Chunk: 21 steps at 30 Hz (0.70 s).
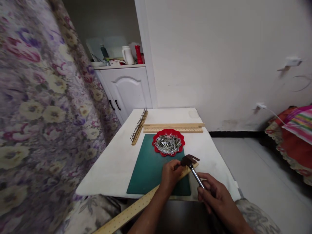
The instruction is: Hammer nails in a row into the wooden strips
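Note:
My right hand (214, 193) is wrapped around the handle of a claw hammer (196, 177) with a dark head and a shiny metal shaft. The hammer head is over the far end of a long wooden strip (136, 208) dotted with small holes. My left hand (170, 174) rests on this strip, its fingertips pinched together right beside the hammer head; what they hold is too hidden to make out. The strip slants from the lower left across a green mat (146, 169). Beyond my hands, a red scalloped dish (156, 150) is heaped with silvery nails (168, 144).
A wooden strip studded with upright nails (139, 126) lies at the table's left. Two more wooden strips (173, 127) lie behind the dish. The white-covered table (109, 169) meets the wall at the back. A floral curtain (44, 113) hangs at the left.

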Tool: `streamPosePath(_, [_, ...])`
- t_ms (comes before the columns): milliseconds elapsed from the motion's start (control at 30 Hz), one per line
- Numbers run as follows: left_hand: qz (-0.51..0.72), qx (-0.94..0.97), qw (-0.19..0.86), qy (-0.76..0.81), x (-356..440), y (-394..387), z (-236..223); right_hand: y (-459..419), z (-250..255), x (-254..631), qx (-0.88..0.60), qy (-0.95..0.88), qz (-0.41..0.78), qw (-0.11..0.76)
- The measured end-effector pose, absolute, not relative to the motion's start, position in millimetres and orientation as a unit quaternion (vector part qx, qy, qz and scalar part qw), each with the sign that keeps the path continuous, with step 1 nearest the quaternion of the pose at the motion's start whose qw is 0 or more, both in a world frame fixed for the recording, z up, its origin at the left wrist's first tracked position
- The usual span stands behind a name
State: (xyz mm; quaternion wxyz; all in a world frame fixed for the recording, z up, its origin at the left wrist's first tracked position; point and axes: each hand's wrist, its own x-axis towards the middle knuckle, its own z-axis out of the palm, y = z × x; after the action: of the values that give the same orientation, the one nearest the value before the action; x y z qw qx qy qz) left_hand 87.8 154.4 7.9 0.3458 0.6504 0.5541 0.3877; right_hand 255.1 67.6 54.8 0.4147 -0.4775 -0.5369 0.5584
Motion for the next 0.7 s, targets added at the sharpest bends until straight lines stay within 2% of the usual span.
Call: streamPosePath(700, [0.396, 0.639, 0.347, 0.56, 89.4, 153.5, 8.9, 71.3, 53.8, 256.8, -0.492, -0.577, 0.525, 0.386])
